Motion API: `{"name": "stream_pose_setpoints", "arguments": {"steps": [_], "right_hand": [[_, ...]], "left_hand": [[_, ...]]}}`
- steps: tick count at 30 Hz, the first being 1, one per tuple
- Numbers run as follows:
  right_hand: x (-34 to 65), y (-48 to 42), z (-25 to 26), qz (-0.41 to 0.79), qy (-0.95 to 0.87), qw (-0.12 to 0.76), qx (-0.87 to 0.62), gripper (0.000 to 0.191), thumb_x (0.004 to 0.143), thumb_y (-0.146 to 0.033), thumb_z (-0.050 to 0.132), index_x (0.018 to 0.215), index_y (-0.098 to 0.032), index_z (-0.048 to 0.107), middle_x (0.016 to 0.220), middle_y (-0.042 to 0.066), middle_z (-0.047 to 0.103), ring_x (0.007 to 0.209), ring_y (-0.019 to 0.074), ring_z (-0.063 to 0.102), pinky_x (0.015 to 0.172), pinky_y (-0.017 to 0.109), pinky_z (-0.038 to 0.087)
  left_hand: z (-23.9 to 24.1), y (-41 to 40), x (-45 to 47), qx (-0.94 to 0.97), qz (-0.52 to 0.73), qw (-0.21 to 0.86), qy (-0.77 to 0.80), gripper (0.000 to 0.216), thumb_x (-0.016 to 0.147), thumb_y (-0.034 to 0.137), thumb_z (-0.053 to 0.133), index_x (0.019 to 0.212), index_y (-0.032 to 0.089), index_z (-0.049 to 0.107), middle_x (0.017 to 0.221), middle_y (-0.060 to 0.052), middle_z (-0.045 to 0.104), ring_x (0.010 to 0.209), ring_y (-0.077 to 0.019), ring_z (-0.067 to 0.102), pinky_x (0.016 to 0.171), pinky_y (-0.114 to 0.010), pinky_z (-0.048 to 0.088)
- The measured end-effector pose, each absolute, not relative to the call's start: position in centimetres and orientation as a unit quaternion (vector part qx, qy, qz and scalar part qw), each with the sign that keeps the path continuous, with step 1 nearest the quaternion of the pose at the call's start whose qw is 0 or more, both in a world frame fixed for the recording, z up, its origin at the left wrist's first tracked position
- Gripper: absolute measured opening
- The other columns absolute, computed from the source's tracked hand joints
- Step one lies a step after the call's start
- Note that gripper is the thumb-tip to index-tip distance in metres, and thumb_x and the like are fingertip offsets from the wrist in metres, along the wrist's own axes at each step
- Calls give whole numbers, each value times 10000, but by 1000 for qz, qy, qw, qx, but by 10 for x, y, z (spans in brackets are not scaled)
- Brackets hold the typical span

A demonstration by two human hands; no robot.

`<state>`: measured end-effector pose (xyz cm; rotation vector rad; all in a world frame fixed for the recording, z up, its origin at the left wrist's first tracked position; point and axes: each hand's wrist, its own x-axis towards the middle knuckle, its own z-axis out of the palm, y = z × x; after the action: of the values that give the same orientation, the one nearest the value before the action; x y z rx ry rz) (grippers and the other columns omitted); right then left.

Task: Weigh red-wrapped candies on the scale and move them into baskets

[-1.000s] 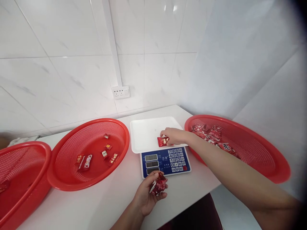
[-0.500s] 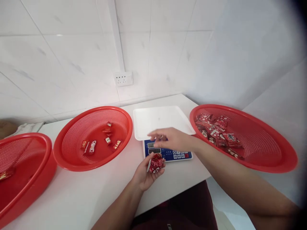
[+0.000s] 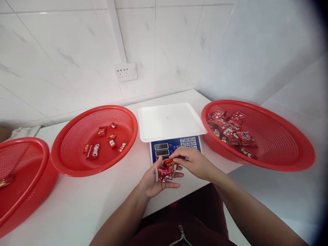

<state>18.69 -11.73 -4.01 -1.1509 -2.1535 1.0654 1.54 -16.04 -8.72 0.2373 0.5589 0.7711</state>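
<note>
My left hand (image 3: 150,181) is palm up in front of the scale, its fingers curled around a red snack packet (image 3: 165,174) with white print. A smaller red packet (image 3: 169,162) with yellow print lies at the top of it. My right hand (image 3: 194,162) pinches the edge of this smaller packet with thumb and fingertips. Behind both hands stands a blue electronic scale (image 3: 176,145), its keypad partly covered by my right hand. The scale's white tray (image 3: 169,121) carries nothing.
On the right is a red mesh basket (image 3: 282,143) with several red snack packets (image 3: 228,128). Left of the scale, another red basket (image 3: 69,147) holds several small wrapped pieces (image 3: 94,151). A third red basket (image 3: 38,177) is cut off at the left. A wall socket (image 3: 126,72) is behind.
My right hand has come down from over the scale to the packets in my left hand. Another red packet now shows in the middle basket. The view has tilted downward.
</note>
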Motion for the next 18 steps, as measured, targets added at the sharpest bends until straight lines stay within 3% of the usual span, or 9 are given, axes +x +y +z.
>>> {"name": "stream_pose_setpoints", "arguments": {"steps": [6,10,12,14,18], "right_hand": [[180,-88,-31,425,-660,370,-497,225,788,-340,550,919,-197,665,779,26,682,677,158,617,672,319,505],[169,-78,-28,368,-674,389,-510,291,800,-282,539,1060,-197,638,942,54,688,812,170,630,767,338,493],[167,-86,-29,340,-723,348,-491,263,813,-273,533,1042,-208,647,1007,58,677,864,174,620,771,329,485],[167,-101,-30,356,-791,254,-428,227,818,-277,550,1005,-216,664,984,48,683,878,179,614,776,327,476],[169,-128,-32,356,-869,115,-322,238,774,-200,622,1009,-198,660,1029,49,676,963,199,574,864,347,430]], "left_hand": [[-88,-158,14,92,396,872,274,431,924,433,370,1051,110,626,930,-122,681,727,-183,676,527,-260,562],[-88,-157,15,78,404,867,281,437,917,452,379,1014,109,632,895,-126,691,776,-210,687,600,-286,568],[-87,-157,16,69,410,864,284,458,913,474,377,997,105,635,883,-129,695,813,-231,688,649,-307,565],[-88,-158,18,58,416,861,288,480,908,493,377,987,98,639,892,-131,700,820,-232,688,691,-316,557],[-91,-160,24,53,422,856,295,505,899,523,380,992,99,640,886,-117,700,754,-182,677,669,-275,540]]}}
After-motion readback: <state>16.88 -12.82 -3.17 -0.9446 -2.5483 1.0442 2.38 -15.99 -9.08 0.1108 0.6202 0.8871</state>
